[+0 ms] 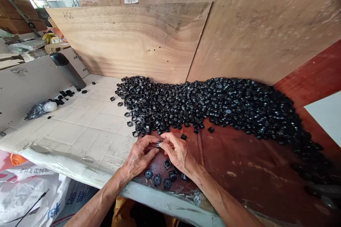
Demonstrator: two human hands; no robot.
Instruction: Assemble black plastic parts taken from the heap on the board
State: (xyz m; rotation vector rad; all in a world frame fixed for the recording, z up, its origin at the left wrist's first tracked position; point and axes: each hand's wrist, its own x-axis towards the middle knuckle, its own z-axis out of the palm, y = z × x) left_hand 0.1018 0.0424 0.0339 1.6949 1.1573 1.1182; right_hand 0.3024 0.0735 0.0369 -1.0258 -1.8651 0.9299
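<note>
Fingertips of the left hand [141,154] and right hand [177,150] pinch a small black plastic part [158,145] between them, above a red-brown tabletop [226,170]. Loose round caps [157,180] lie nearby; beyond, a black heap [213,103] meets plywood [138,39] bearing handwriting. Leftward: grey flask [68,71], crumpled plastic bag [38,110] with unclear contents, white sack [29,191] printed "卫生".

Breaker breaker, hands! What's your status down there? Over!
Left hand and right hand: both pinching small black plastic part, mostly hidden. Closest clutter: loose round black plastic pieces. Heaped black plastic parts beyond. Over.
</note>
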